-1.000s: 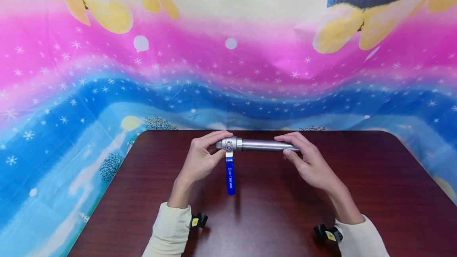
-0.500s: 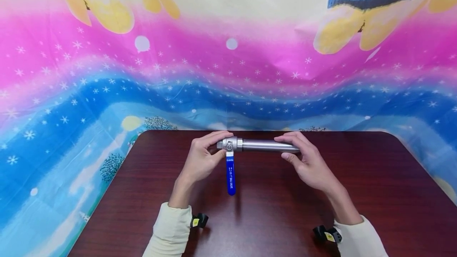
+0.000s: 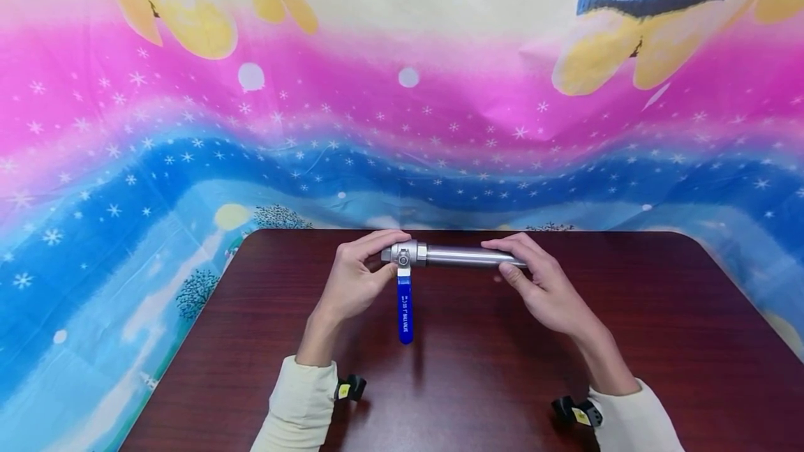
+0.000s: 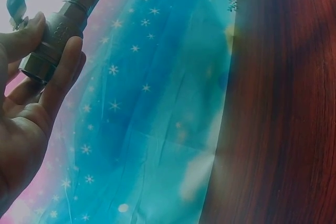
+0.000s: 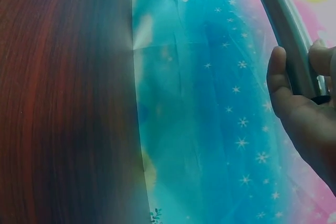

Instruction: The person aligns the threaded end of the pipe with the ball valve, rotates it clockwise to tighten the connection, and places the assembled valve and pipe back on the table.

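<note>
"What are you holding, and where?"

"My left hand (image 3: 356, 277) pinches the silver metal valve body (image 3: 404, 252) near its left end. My right hand (image 3: 551, 291) is clamped round the right end of the smooth grey metal tube (image 3: 461, 257). Joined, they lie left to right over the far part of the dark red-brown wooden table (image 3: 465, 382), and seem lifted off it."

"What worries you?"

"The tube, mostly. It's round and looks polished, so it could slip or spin if my right fingers pinch too lightly. With that end lost, the weight would likely tip right and twist the valve from my left hand."

"And the long blue lever (image 3: 405, 309)?"

"It sticks out toward the near side, just beside my left thumb. A knock there could swing it or roll everything, I'd guess. How tightly the tube seats in the valve, I can't tell."
</note>
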{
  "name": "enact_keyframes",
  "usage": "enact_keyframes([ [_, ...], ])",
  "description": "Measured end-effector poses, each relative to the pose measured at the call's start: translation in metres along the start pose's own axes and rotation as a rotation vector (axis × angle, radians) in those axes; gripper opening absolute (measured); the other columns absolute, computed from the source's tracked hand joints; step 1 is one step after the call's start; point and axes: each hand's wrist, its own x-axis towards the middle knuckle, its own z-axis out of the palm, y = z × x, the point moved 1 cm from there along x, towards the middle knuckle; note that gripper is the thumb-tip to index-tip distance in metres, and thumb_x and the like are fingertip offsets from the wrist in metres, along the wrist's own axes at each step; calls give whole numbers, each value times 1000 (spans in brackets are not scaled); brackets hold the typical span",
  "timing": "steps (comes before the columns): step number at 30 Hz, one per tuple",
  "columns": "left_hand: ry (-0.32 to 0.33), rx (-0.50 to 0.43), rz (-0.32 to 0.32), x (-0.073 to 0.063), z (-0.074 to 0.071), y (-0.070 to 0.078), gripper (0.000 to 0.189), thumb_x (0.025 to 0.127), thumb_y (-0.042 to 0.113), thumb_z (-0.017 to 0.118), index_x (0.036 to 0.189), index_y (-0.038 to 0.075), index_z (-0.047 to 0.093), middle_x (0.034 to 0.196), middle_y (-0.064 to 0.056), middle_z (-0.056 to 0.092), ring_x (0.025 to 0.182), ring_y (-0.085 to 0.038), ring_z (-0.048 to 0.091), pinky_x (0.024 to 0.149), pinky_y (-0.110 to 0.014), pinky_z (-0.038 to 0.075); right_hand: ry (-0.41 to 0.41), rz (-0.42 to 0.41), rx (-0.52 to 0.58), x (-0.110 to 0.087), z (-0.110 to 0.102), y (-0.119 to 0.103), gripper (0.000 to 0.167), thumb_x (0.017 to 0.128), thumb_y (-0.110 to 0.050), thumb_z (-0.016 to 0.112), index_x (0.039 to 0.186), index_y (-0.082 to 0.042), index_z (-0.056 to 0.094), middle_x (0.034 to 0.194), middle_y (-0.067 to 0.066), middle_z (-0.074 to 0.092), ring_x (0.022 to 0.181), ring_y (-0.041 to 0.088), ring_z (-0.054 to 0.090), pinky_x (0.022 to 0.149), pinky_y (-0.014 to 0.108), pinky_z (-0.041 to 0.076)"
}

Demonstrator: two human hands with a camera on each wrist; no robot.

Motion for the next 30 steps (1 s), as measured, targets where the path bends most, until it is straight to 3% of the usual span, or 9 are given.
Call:
enact_keyframes([
  [5, 3, 14, -6, 0, 0, 0, 51, 82, -24, 70, 128, -1, 76, 133, -20, 74, 108, -26, 72, 91, -43, 67, 9, -10, -5, 0, 2, -1, 41, 107, -1, 59, 145, -14, 63, 140, 8, 57, 118, 3, 59, 99, 15, 55],
  [9, 7, 25, -25, 0, 0, -1, 51, 83, -23, 71, 128, 0, 76, 132, -18, 75, 104, -23, 72, 89, -40, 67, 30, -19, -47, -1, 3, -3, 46, 100, 6, 67, 142, -14, 64, 142, 7, 55, 129, 3, 48, 96, 10, 45],
  [14, 3, 34, -31, 1, 0, 0, 50, 83, -22, 71, 128, 0, 76, 130, -18, 76, 101, -22, 72, 88, -35, 67, 40, -19, -55, -1, 3, -4, 47, 97, 10, 69, 138, -10, 65, 138, 6, 55, 123, 6, 50, 84, 11, 52],
  [21, -5, 34, -44, 1, 0, 0, 50, 84, -22, 71, 129, 1, 76, 132, -17, 75, 101, -24, 72, 89, -27, 66, 75, -56, -96, 0, 2, -5, 47, 95, 11, 70, 136, -13, 68, 134, 5, 62, 123, 4, 53, 89, 10, 50],
  [30, 1, 27, -45, 0, 1, 1, 51, 85, -23, 69, 129, 2, 76, 134, -18, 74, 105, -24, 72, 91, -30, 66, 63, -43, -120, 1, 1, -4, 50, 98, 7, 69, 141, -19, 68, 134, 3, 65, 108, 8, 56, 82, 16, 48],
])
